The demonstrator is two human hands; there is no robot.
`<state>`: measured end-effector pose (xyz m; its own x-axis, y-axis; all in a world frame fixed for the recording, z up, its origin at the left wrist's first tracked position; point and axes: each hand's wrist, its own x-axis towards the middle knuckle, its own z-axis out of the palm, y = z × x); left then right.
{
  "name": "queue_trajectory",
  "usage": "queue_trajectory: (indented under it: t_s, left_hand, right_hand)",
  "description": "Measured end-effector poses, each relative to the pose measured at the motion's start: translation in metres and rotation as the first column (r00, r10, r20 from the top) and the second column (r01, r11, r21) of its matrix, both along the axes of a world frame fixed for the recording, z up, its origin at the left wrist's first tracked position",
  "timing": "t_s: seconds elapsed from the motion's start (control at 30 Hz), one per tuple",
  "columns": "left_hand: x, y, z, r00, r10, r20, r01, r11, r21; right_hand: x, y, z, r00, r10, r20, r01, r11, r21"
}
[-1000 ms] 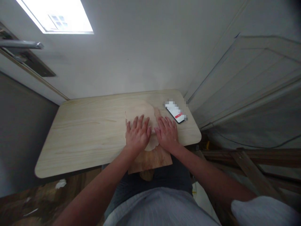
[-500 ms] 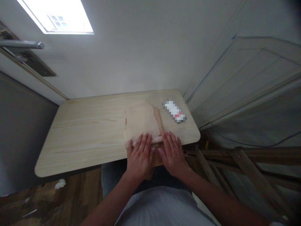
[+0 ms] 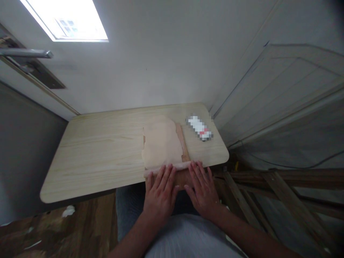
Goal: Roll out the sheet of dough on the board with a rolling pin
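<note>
At the near edge of the table (image 3: 102, 154), your left hand (image 3: 159, 190) and your right hand (image 3: 202, 186) lie flat and open, side by side, and they grip nothing. Their fingertips touch the rolled-up near edge of the dough (image 3: 161, 143), which lies spread on a wooden board (image 3: 184, 143). A phone (image 3: 200, 128) lies near on the right.

Desk (image 3: 102, 150), pale wood grain, smooth matt finish, beige sheet (image 3: 161, 143), soft, matt, dough-like, board (image 3: 184, 144), darker brown wood, low sheen, door handle (image 3: 27, 53), brushed metal, phone (image 3: 199, 128), glossy face, floor (image 3: 80, 222), dark worn wood
</note>
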<state>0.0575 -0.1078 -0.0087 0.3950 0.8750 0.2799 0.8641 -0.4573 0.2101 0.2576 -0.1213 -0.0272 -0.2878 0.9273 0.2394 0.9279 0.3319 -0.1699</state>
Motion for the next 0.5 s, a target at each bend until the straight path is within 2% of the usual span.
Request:
queue_trajectory:
  t_s: [0.1, 0.2, 0.5]
  left_hand:
    - [-0.001, 0.005, 0.002, 1.000, -0.004, 0.005, 0.004, 1.000, -0.028]
    - [-0.001, 0.024, 0.005, 1.000, 0.009, -0.010, -0.010, 0.998, -0.063]
    - [-0.002, 0.115, 0.015, 0.995, 0.087, -0.052, -0.090, 0.994, -0.062]
  right_hand:
    - [0.000, 0.006, 0.000, 1.000, -0.005, -0.001, 0.005, 1.000, 0.012]
    - [-0.004, 0.025, 0.002, 1.000, -0.006, -0.006, 0.006, 1.000, 0.013]
    - [-0.029, 0.127, 0.014, 0.994, -0.099, -0.047, 0.099, 0.995, 0.009]
